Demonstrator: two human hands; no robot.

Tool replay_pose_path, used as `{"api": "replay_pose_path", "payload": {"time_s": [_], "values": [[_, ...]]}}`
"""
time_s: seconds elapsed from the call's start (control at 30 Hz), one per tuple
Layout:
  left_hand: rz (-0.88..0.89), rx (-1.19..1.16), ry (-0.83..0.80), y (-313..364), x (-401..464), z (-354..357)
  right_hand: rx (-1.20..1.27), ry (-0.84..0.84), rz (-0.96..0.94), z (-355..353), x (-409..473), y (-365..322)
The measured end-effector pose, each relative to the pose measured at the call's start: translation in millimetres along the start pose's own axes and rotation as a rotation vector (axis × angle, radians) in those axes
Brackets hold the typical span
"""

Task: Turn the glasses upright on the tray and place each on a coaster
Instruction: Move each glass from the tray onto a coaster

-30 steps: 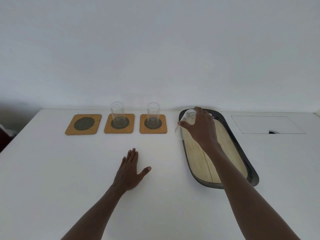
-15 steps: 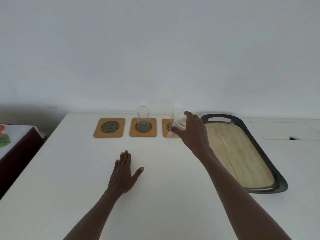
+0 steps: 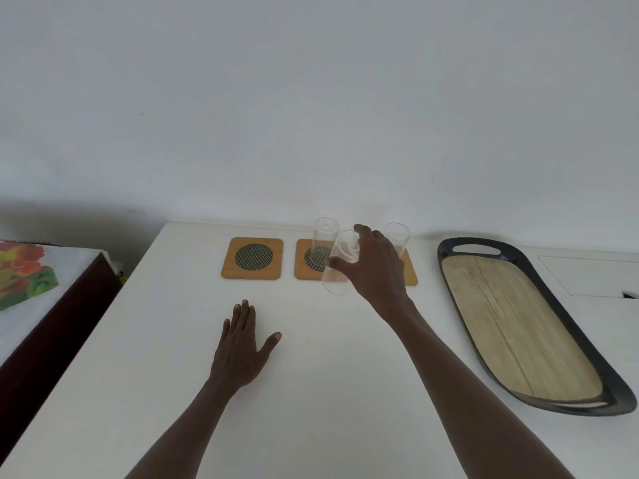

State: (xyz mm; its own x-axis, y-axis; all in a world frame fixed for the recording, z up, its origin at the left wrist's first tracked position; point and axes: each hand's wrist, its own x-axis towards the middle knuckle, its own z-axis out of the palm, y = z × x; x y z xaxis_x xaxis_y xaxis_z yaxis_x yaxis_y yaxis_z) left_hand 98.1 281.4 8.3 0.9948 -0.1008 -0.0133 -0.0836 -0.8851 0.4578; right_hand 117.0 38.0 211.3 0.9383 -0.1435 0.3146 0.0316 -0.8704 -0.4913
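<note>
My right hand (image 3: 375, 267) grips a clear glass (image 3: 340, 262), tilted, held in the air in front of the middle coaster (image 3: 304, 267). An upright glass (image 3: 323, 240) stands on that middle coaster. Another upright glass (image 3: 397, 236) stands on the right coaster (image 3: 409, 271), partly hidden by my hand. The left coaster (image 3: 252, 258), wooden with a dark mesh disc, has nothing on it. The oval dark-rimmed tray (image 3: 539, 295) with a wooden floor lies to the right and holds no glass. My left hand (image 3: 243, 347) rests flat on the white table, fingers spread.
The white table (image 3: 311, 392) ends at a wall behind the coasters. A rectangular inset panel (image 3: 587, 274) sits at the far right. Left of the table stands a dark low piece of furniture with a flowered cloth (image 3: 24, 271).
My right hand has carried the glass leftward from the tray to in front of the middle coaster. The view has turned left. My left hand stays flat on the table.
</note>
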Motion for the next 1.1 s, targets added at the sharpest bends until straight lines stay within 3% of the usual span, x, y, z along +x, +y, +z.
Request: {"api": "replay_pose_path", "payload": {"time_s": [0.3,1.1], "values": [[-0.033,0.036,0.035,-40,19,-7,0.031,-0.096,-0.052,49,25,-43],[-0.064,0.075,0.105,-44,22,3,-0.008,-0.263,-0.194,184,115,-97]]}}
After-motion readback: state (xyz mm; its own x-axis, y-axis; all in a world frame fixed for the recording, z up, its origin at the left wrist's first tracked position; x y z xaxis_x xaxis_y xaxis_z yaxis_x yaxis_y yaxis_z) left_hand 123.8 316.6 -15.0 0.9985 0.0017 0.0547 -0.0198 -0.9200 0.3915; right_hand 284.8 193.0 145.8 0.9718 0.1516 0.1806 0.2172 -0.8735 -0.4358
